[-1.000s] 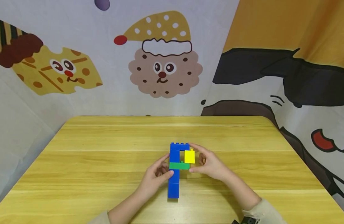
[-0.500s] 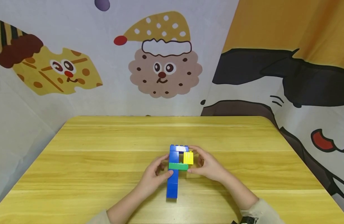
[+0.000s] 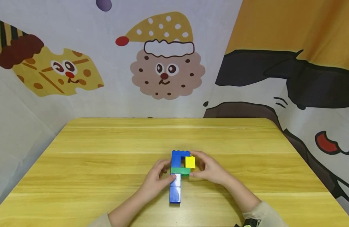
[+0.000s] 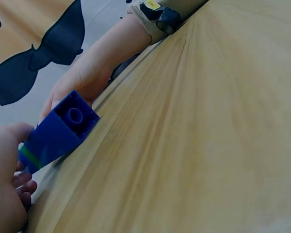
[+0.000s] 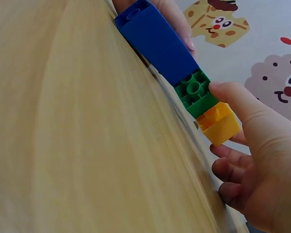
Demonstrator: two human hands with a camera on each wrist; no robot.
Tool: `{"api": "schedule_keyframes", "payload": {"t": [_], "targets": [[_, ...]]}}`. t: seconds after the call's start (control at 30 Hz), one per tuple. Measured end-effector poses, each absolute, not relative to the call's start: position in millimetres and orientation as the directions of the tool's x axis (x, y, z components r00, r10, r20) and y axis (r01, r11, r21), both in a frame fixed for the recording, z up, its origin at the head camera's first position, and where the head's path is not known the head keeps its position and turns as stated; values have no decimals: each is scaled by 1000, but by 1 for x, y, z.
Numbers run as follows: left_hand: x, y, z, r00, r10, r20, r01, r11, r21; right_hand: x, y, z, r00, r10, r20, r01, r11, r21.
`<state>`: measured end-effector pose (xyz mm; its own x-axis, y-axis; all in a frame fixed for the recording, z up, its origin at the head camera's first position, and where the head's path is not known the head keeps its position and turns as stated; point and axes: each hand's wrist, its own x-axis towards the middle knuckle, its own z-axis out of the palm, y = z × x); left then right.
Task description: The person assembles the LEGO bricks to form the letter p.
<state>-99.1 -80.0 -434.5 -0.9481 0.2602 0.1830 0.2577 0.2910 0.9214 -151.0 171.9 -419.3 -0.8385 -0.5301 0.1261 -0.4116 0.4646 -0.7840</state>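
Observation:
A P-shaped build of toy building bricks is held between both hands in the head view. Its stem is blue bricks [image 3: 175, 194], with a green brick [image 3: 180, 171] crossing it midway and a blue brick [image 3: 178, 153] across the far end. A yellow brick [image 3: 190, 162] sits on the right side, jutting past the green brick's end; its hollow underside partly shows in the right wrist view. My left hand [image 3: 156, 178] grips the stem from the left, thumb on the blue below the green. My right hand [image 3: 212, 168] pinches the right side, thumb at the green brick's end [image 5: 196, 92].
The wooden table [image 3: 106, 142] lies under both hands. Behind it hangs a cloth [image 3: 106, 107] printed with cartoon figures. A dark device [image 3: 250, 222] is strapped at the right wrist, by a beige sleeve [image 3: 265, 216].
The brick build has shifted slightly toward me and tilted a little, its far end coming nearer. Both hands keep their hold and move with it.

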Motion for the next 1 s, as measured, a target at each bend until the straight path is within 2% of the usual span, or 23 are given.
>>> {"api": "schedule_keyframes", "payload": {"t": [0.5, 1.0], "targets": [[-101, -78, -436, -943, 293, 158, 269, 390, 881, -150, 171, -417, -830, -557, 38, -409, 560, -721], [-99, -84, -431, -950, 281, 135, 248, 417, 874, -150, 180, -410, -824, -566, 26, -383, 522, -762]]}}
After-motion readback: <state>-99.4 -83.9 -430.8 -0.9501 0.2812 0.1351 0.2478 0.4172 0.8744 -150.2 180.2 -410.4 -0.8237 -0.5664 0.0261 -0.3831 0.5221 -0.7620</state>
